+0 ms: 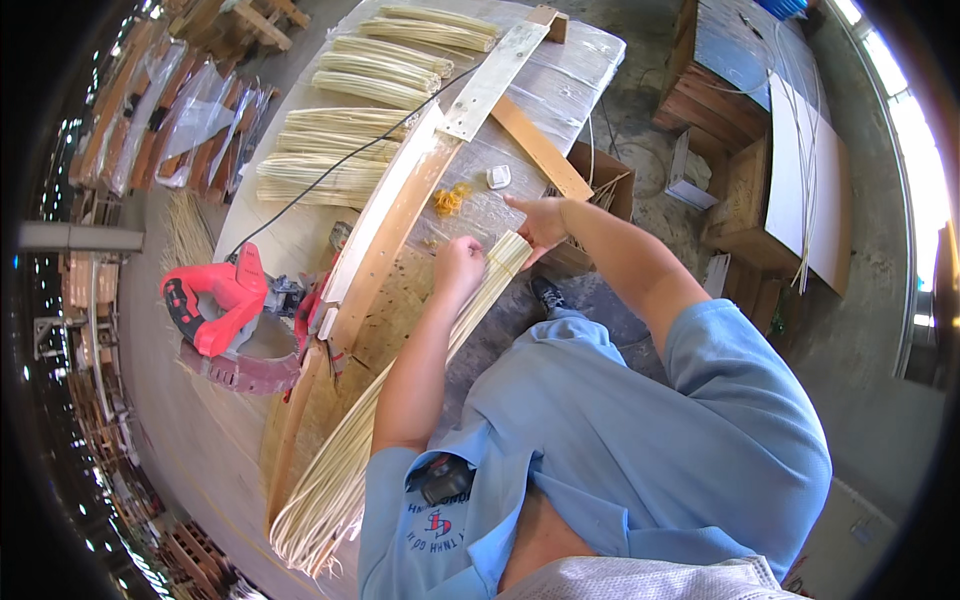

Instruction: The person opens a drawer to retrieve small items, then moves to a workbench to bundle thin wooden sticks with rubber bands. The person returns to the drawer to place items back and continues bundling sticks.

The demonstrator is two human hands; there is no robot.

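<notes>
A long bundle of thin pale cane sticks lies slantwise along the near side of the table, under my left forearm. A yellowish band seems to circle it near its far end. Beside that end, my left hand is closed, its fingers curled; what they pinch is hidden. My right hand is at the cut ends, thumb stretched away and fingers against the bundle's right side. A small heap of yellow rubber bands lies just beyond my hands, with a small white object next to it.
A red power saw stands at the left by a wooden fence; its black cable crosses the table. Several cane bundles lie beyond the fence. A cardboard box and wooden cabinets stand at the right.
</notes>
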